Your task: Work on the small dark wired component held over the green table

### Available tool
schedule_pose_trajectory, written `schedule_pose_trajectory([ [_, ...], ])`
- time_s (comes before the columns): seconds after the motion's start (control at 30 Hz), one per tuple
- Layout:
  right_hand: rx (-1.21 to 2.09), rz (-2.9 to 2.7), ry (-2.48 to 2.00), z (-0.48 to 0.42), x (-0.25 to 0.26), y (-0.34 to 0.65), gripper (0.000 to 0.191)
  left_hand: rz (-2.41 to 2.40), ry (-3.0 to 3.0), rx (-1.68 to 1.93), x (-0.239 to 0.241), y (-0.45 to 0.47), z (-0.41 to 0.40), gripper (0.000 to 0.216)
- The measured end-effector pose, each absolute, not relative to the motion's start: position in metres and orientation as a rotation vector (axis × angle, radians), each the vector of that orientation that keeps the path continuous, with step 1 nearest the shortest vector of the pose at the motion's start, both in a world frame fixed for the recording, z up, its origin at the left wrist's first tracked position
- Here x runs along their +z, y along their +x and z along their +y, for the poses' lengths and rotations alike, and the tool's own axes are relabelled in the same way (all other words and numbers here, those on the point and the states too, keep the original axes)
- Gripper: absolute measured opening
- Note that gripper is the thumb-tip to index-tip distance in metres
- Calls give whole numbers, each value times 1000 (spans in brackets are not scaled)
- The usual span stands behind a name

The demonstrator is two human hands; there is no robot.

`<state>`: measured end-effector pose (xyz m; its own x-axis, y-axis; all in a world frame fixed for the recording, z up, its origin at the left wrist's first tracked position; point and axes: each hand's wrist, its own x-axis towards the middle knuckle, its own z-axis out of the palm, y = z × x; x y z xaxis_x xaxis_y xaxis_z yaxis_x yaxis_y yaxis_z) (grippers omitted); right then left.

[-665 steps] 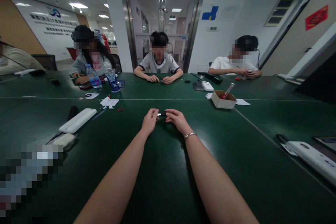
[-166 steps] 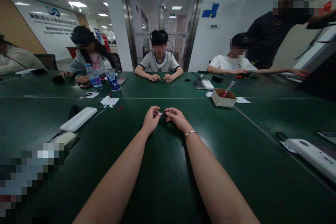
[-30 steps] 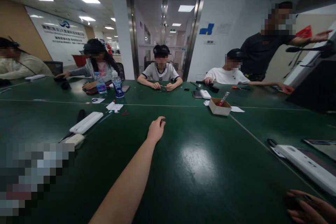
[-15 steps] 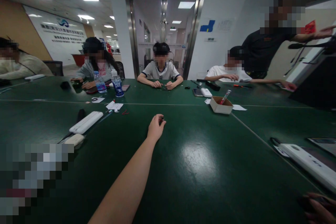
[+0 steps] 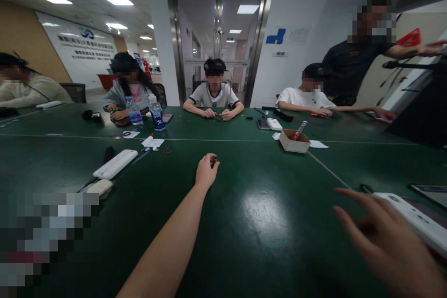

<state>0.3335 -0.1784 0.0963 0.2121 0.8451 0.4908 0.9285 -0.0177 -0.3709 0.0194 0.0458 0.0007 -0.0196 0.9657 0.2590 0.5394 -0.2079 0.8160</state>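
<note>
My left hand [image 5: 206, 171] rests on the green table [image 5: 223, 223] in the middle of the view, its fingers closed in a pinch. A small dark object with a shiny end [image 5: 215, 159] shows between thumb and fingertips; its kind is too small to make out. At the lower right my right hand [image 5: 387, 237] hovers over the table, somewhat blurred, with thumb and fingers apart and nothing in them. It is nearest to a long white device [image 5: 415, 216], which it partly covers.
Ahead stands an open cardboard box [image 5: 294, 142] holding a clear-and-red tube. On the left lie a white power bank [image 5: 116, 164], paper scraps [image 5: 152, 143] and small red pieces [image 5: 166, 151], with water bottles [image 5: 157, 114] behind. Several people sit across the table; one stands at right.
My right hand has come up from the lower right corner, moving left and forward, and its fingers are now spread. My left hand has stayed in place.
</note>
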Motion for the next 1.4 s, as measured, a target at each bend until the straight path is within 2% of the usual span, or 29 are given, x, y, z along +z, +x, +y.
schedule_pose_trajectory([
  [0.1,280,-1878,-1664,-135,121,280,33,1524,1706,1194,2,19,45,27],
  [0.2,706,-1918,-1474,-86,112,246,25,1460,1617,1267,3,19,46,26],
  [0.27,1001,-1809,-1415,-52,94,229,22,1409,1572,1311,1,18,48,26],
  [0.33,1269,-1626,-1387,-21,74,214,31,1338,1541,1383,-4,17,53,26],
  [0.4,1442,-1421,-1382,5,56,197,35,1238,1502,1474,-9,17,59,28],
  [0.47,1560,-1222,-1293,26,43,181,28,1154,1459,1540,-15,18,66,30],
  [0.6,1587,-973,-1025,51,26,157,14,1094,1430,1584,-20,18,74,29],
  [0.7,1596,-907,-910,58,14,150,10,1092,1405,1603,-19,17,75,26],
  [0.87,1577,-941,-845,62,0,152,17,1083,1305,1595,-17,15,76,25],
  [1.1,1474,-970,-864,66,-5,159,19,1032,1233,1395,-14,9,74,25],
  [1.4,1403,-984,-902,65,-7,158,24,1196,1347,1411,-15,7,74,20],
])
